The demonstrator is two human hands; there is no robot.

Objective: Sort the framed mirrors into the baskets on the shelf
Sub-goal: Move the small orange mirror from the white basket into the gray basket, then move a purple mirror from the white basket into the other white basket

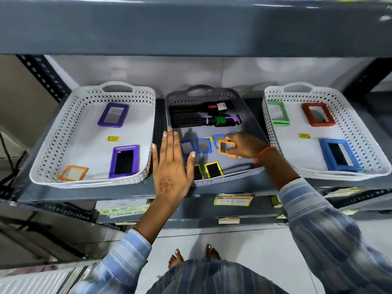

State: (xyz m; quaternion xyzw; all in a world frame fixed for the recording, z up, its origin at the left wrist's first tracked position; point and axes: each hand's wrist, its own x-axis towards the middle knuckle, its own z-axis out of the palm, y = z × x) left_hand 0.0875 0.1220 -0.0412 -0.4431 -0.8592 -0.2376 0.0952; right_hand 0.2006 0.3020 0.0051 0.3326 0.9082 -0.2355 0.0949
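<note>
Three baskets stand on the shelf. The left white basket [63, 132] holds two purple-framed mirrors [125, 161] and an orange-framed mirror [73, 173]. In the grey middle basket [250, 122] lie several small blue-framed mirrors [203, 146] and two yellow-framed mirrors [213, 169]. My right hand [244, 145] pinches a small orange-framed mirror [226, 147] just above this basket's floor. My left hand [172, 166] hovers flat and spread over the basket's left front corner, holding nothing. The right white basket [367, 145] holds green, red and blue framed mirrors.
Two hairbrushes [201, 115] lie at the back of the grey basket. An upper shelf board [191, 28] overhangs the baskets. Slotted black uprights [44, 77] flank the shelf. Price labels [233, 200] hang on the front edge, with lower shelves beneath.
</note>
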